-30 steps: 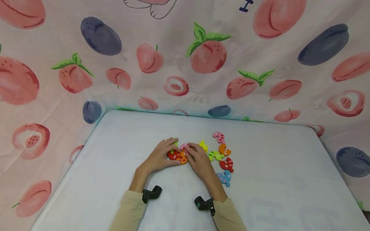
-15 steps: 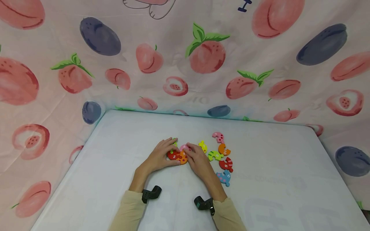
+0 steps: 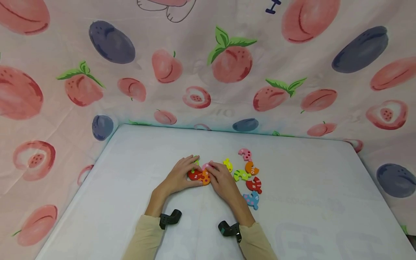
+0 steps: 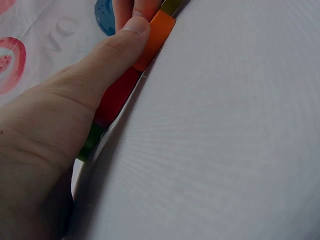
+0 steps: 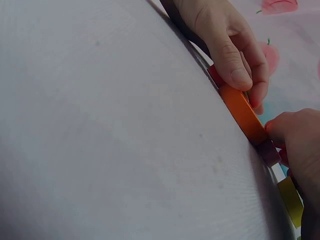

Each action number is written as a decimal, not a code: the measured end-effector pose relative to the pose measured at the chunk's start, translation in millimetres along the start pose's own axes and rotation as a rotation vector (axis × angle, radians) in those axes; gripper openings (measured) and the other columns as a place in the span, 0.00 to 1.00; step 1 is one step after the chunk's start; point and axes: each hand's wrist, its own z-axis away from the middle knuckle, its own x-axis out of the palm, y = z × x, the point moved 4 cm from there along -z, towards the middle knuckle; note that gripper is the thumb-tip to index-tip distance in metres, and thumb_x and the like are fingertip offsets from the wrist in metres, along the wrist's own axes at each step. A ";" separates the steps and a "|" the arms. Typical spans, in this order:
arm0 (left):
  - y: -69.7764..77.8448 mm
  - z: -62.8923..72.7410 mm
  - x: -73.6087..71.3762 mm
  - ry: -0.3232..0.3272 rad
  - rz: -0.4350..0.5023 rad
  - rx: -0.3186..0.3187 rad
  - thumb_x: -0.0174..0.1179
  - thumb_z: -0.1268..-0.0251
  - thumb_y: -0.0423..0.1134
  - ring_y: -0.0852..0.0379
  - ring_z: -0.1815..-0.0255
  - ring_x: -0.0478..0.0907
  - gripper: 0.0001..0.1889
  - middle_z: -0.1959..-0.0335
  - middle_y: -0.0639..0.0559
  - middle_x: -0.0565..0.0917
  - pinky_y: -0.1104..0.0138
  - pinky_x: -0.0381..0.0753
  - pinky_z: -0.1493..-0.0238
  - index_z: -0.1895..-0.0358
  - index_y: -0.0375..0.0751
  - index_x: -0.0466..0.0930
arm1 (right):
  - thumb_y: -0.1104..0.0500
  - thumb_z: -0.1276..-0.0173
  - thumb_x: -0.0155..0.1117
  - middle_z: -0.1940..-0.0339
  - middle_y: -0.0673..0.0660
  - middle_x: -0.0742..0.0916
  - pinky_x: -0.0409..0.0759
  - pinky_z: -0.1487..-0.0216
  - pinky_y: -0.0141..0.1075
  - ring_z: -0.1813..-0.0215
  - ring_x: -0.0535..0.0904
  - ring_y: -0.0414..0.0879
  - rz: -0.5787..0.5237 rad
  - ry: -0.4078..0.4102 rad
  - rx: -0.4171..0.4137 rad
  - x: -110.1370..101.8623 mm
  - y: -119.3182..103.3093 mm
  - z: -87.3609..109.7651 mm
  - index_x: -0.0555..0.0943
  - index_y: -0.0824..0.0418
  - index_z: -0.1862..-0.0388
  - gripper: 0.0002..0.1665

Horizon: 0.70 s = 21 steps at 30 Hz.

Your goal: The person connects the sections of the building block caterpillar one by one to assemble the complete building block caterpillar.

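Observation:
In the head view, both hands meet over a small cluster of flat, numbered animal puzzle pieces. My left hand (image 3: 177, 176) holds the cluster from the left, its thumb on the edge of the orange spotted piece (image 3: 206, 180) and its fingers over the red piece (image 3: 195, 175) marked 2 and a green piece (image 3: 196, 162). From the right, my right hand (image 3: 225, 182) has its fingertips on the pink puzzle piece (image 3: 206, 166), pinching it against the orange one. In the right wrist view, the orange piece (image 5: 244, 114) lies between both hands. Fingers partly hide the pink piece.
To the right lie more pieces: yellow (image 3: 228, 165), green striped (image 3: 241, 175), pink spotted (image 3: 245, 154), orange (image 3: 251, 168), red striped (image 3: 255, 185) and blue (image 3: 252, 199). The white table (image 3: 308, 202) backs onto a fruit-print cloth (image 3: 195, 72).
Both hands stay almost in place over the cluster. The right fingertips shift slightly at the pink piece; the loose pieces keep their arrangement.

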 end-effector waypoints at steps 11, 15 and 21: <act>-1.7 0.0 1.9 -0.001 -0.012 0.000 0.70 0.48 0.56 0.47 0.21 0.54 0.21 0.25 0.53 0.65 0.46 0.50 0.22 0.53 0.55 0.80 | 0.57 0.30 0.62 0.36 0.55 0.80 0.75 0.33 0.43 0.32 0.73 0.50 -0.012 -0.004 0.012 -0.3 0.0 0.3 0.79 0.57 0.38 0.22; -2.1 0.4 2.1 0.000 -0.006 -0.003 0.70 0.48 0.56 0.46 0.21 0.54 0.20 0.25 0.52 0.65 0.45 0.49 0.22 0.53 0.55 0.80 | 0.57 0.30 0.62 0.36 0.55 0.80 0.75 0.33 0.43 0.33 0.73 0.50 -0.017 -0.005 0.009 -0.7 -0.3 0.4 0.79 0.57 0.39 0.21; -1.5 0.1 1.8 -0.007 -0.006 -0.007 0.70 0.48 0.57 0.47 0.21 0.53 0.20 0.25 0.53 0.64 0.45 0.49 0.22 0.53 0.56 0.80 | 0.58 0.31 0.62 0.36 0.56 0.80 0.76 0.34 0.43 0.33 0.74 0.51 -0.004 0.004 -0.012 -1.3 -0.9 0.6 0.80 0.58 0.40 0.21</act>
